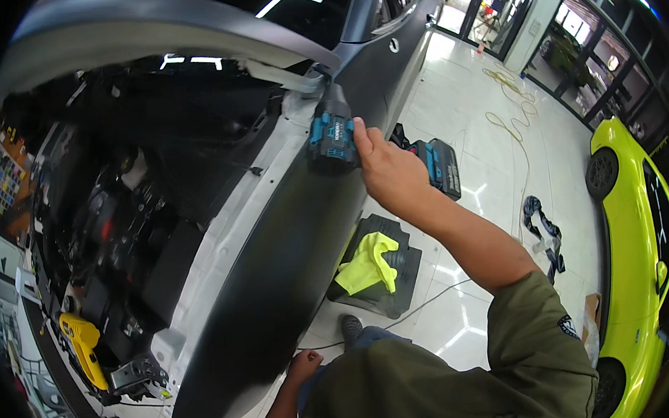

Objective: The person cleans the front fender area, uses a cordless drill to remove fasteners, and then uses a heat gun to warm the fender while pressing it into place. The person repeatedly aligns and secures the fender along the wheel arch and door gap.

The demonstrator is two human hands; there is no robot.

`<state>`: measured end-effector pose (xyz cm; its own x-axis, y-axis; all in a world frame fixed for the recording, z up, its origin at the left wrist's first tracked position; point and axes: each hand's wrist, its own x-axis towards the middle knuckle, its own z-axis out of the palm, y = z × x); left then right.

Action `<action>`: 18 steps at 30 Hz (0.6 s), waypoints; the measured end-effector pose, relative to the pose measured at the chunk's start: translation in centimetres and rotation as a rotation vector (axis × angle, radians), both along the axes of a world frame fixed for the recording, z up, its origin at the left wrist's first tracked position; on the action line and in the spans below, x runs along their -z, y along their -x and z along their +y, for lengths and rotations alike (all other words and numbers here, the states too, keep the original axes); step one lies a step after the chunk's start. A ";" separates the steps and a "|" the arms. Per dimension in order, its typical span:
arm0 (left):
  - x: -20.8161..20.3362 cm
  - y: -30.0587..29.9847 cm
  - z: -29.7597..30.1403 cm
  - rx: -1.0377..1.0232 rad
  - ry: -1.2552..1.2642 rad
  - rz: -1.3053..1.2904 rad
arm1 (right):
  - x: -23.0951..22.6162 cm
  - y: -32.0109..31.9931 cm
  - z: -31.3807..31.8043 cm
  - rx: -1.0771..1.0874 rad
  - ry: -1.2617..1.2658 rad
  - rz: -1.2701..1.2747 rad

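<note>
A dark grey car (375, 72) took up most of my view, standing on a pale tiled floor (466, 81). Well apart from it, off to my right, was a bright lime car (630, 264). The dark car's hood (140, 37) was raised over the open engine bay, and its long matt fender (262, 293) ran down between the bay and me. Just beside the fender, on the floor, sat a black box (406, 270), with a lime cloth (370, 263) crumpled over its top. A yellow tool (84, 343) lay at the front of the bay.

The blue-and-black drill (334, 134) was above the fender's upper edge, its nose toward the hood's rear corner, near the hinge; I couldn't tell whether the tip touched anything. My right hand (394, 165) was wrapped around its handle. My left hand (306, 362) was low, near the fender's lower edge, fingers curled; I couldn't tell whether it held anything.
</note>
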<state>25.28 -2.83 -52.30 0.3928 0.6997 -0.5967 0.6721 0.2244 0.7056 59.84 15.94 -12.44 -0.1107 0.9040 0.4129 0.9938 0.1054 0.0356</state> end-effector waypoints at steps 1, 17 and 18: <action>0.0 0.5 -0.4 0.011 0.002 0.023 | 0.1 -0.4 -0.2 -0.002 -0.019 0.014; -14.1 12.8 -8.2 0.376 0.369 0.016 | -15.6 9.1 -7.1 -0.841 0.565 0.350; -18.6 13.1 -8.0 0.380 0.341 -0.069 | -16.3 11.6 -6.6 -0.949 0.464 0.220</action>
